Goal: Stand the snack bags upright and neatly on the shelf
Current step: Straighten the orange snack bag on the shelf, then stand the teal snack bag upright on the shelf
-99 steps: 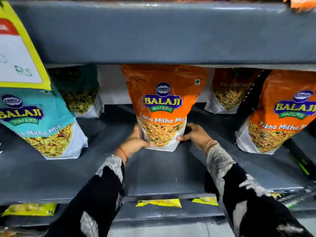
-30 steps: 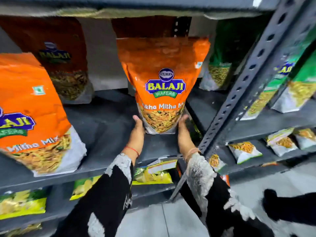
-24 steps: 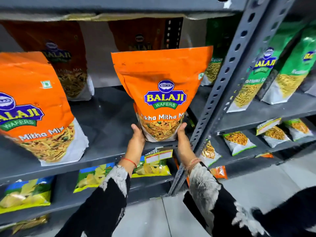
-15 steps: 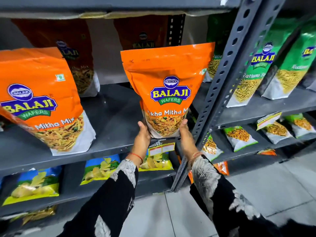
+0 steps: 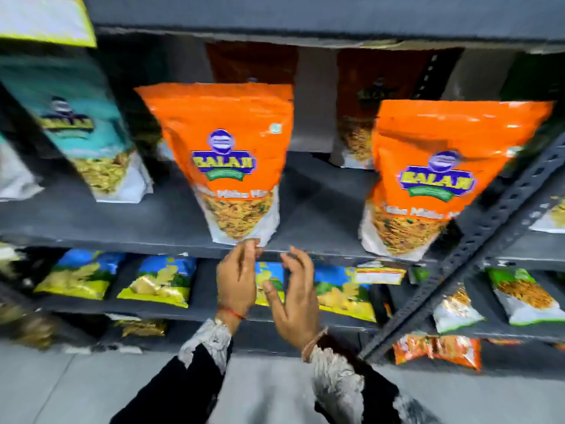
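Two orange Balaji snack bags stand upright on the grey shelf [image 5: 318,209]: one in the middle [image 5: 226,154] and one to the right [image 5: 440,175] beside the slanted upright. A teal bag [image 5: 82,130] stands at the left. My left hand [image 5: 238,283] hovers just below the shelf's front edge, its fingertips close to the middle bag's bottom. My right hand [image 5: 293,295] is beside it, fingers apart. Neither hand holds anything. The picture is blurred by motion.
Darker orange bags [image 5: 357,117] stand at the shelf's back. Blue and yellow bags [image 5: 159,280] lie flat on the lower shelf. A perforated grey upright [image 5: 477,249] slants across the right, with green and white bags [image 5: 526,292] beyond it. Grey floor lies below.
Both hands have let go of the right orange bag, which now stands on the shelf. They have moved left and down in front of the middle bag. My view has swung left.
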